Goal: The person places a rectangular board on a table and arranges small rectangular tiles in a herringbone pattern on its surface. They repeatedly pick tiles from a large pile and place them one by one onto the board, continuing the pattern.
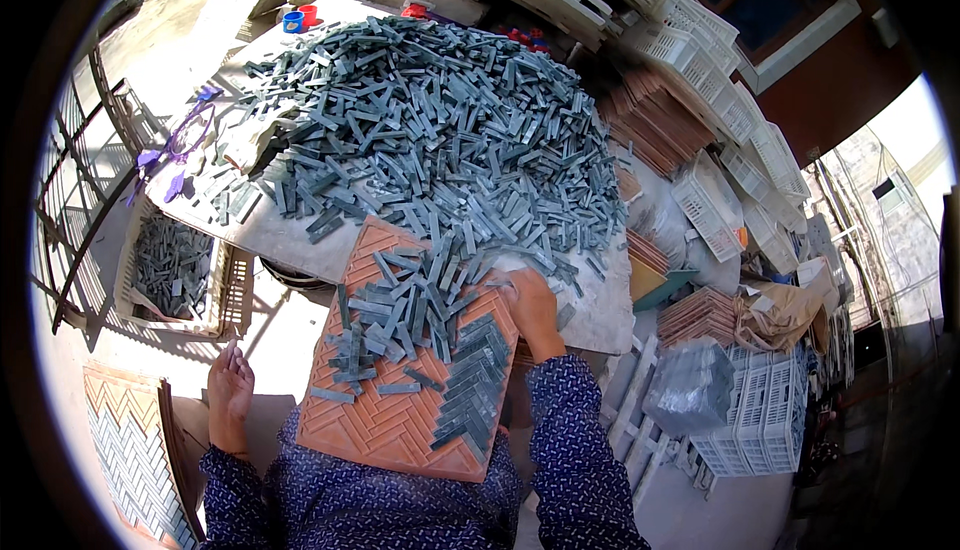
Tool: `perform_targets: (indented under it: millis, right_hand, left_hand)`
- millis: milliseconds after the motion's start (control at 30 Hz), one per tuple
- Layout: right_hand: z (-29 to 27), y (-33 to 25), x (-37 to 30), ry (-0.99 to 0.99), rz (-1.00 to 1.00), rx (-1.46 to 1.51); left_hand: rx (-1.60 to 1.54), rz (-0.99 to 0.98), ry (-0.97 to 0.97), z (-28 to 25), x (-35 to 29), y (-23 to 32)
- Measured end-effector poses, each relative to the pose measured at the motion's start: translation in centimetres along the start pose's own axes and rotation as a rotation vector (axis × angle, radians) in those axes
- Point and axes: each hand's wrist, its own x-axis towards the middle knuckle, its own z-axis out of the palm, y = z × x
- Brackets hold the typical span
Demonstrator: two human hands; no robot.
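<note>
An orange mould tray point(385, 437) with herringbone grooves rests across my lap and against the table's front edge. Grey-green stone strips fill its right side in a herringbone block point(475, 385); a loose heap of strips point(410, 300) covers its upper part. My right hand point(532, 308) is at the tray's upper right edge beside that heap, its fingers curled and partly hidden, so what they grip is unclear. Left of the tray, my left hand point(231, 390) is held palm up and open, with nothing visible in it.
A large mound of stone strips point(430, 120) spreads over the pale table point(595, 325). A crate of strips point(215, 285) stands at left, above a filled mould point(135, 450). Stacked orange moulds point(660, 120), white crates point(755, 410) and a wrapped clear bundle point(690, 385) line the right.
</note>
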Motion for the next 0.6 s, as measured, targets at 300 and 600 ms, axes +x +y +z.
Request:
perform_targets:
  millis: [300, 600]
  right_hand:
    - [-0.6, -1.7, -7.1, 0.069, 0.034, 0.123]
    - [-0.4, -1.5, -7.2, 0.006, 0.233, 0.29]
  left_hand:
    - [0.294, 0.169, -0.113, 1.4, 1.2, 0.0]
    - [0.387, 0.185, -0.157, 1.5, 1.6, -0.9]
